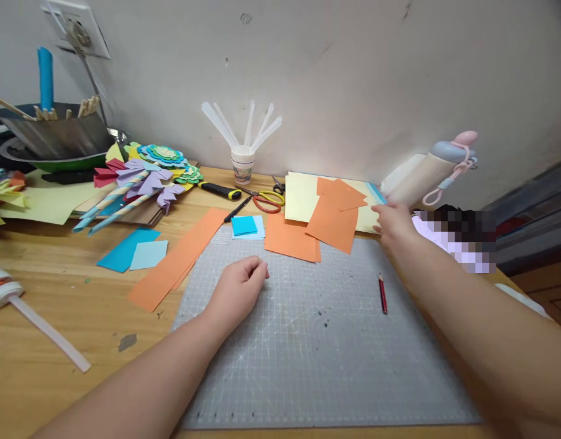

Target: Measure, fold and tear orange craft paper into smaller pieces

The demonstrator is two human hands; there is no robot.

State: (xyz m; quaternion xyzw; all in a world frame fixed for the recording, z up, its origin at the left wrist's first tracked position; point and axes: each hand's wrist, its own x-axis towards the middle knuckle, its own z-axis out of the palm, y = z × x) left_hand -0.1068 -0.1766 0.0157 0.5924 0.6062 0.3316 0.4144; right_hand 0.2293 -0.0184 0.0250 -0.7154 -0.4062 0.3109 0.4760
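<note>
My left hand rests on the grey cutting mat, its fingers curled in a loose fist with nothing visible in them. My right hand reaches to the right edge of a stack of pale yellow paper; its fingers are bent and apart, and I cannot tell whether they touch the stack. Orange paper pieces lie across the stack and the mat's far edge. Small blue paper squares sit to their left. On the mat's right side lies a dark red pencil.
Long orange strips and blue sheets lie left. Behind are scissors, a utility knife and a paper cup of white strips. Paper flowers, a metal pot, a glue gun and a bottle stand around.
</note>
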